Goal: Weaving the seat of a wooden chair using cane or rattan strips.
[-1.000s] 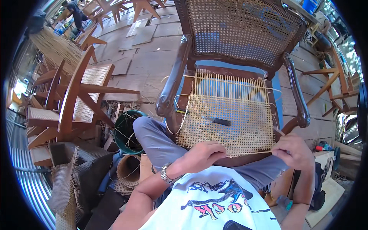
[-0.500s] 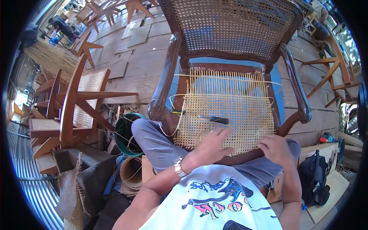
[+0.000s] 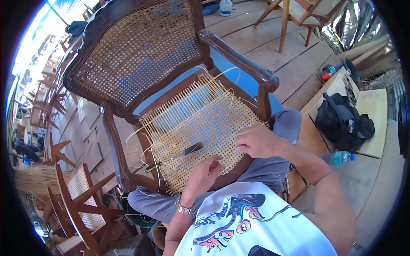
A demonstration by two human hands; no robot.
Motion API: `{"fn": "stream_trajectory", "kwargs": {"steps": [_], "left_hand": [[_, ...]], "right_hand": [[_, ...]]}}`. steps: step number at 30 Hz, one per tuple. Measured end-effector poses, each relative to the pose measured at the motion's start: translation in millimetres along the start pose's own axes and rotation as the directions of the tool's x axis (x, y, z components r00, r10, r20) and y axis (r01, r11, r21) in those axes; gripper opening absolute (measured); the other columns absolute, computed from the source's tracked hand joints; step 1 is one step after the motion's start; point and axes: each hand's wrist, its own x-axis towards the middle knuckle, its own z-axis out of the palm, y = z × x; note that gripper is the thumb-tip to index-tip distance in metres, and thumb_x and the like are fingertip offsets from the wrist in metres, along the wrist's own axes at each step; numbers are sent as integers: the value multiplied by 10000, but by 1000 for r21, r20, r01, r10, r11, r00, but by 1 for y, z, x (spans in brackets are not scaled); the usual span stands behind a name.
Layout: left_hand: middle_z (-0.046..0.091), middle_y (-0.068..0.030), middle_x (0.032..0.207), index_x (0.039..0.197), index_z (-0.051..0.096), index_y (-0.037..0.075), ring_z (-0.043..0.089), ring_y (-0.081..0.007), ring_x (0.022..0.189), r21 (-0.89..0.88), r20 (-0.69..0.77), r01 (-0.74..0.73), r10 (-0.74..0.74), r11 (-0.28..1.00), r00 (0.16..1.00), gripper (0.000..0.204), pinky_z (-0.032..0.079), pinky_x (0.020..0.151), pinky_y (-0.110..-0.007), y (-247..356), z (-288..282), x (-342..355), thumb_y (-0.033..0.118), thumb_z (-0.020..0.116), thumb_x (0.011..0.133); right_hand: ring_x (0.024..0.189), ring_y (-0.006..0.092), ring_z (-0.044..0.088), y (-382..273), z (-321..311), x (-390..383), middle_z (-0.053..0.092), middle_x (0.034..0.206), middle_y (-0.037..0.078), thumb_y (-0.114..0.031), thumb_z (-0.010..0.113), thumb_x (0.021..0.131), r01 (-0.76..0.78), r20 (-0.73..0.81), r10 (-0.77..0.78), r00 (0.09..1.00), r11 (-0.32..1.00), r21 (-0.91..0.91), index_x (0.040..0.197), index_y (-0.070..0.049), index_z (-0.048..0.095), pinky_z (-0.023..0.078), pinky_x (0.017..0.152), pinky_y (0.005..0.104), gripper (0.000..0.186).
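A dark carved wooden armchair (image 3: 114, 141) stands in front of me, its seat partly covered with woven cane (image 3: 205, 128). Loose parallel strands lie toward the backrest, and a tight mesh is nearer me. My left hand (image 3: 203, 176), with a metal watch at the wrist, rests over the near left edge of the weave, its fingers apart. At the near right edge my right hand (image 3: 258, 141) has its fingers curled together on the cane; what they pinch is hidden. A dark-handled knife (image 3: 194, 148) lies on the mesh. A yellow and black tool (image 3: 151, 167) sits at the left edge.
Unfinished wooden chair frames (image 3: 81, 205) stand at lower left, with another chair (image 3: 294, 17) at upper right. On the right are a black bag (image 3: 337, 121), a plastic bottle (image 3: 337, 158) and boards. A white jug (image 3: 226, 7) stands beyond the armchair.
The view has swung to the right, so the armchair appears tilted and farther left. Both hands stay near the front edge of the weave. The knife still lies on the mesh.
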Motion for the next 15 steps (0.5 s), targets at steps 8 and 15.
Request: {"fn": "stream_trajectory", "kwargs": {"steps": [8,15], "left_hand": [[761,-160,908,1086,739,-36,745,-241,803,-26,36,-27,28,999,999,186,568,724,-374,3,12,13,105,672,985],[748,-165,974,1123,712,-59,734,-212,803,-53,48,-63,66,997,997,202,565,729,-334,6,19,17,93,653,1005]], "right_hand": [[884,372,684,-2,-15,-4,702,881,140,-222,690,920,12,-8,-11,1000,999,45,893,-53,720,529,807,503,174],[861,365,680,3,12,-1,695,861,134,-195,695,929,71,-19,-69,997,986,148,875,-35,713,524,771,481,170]]}}
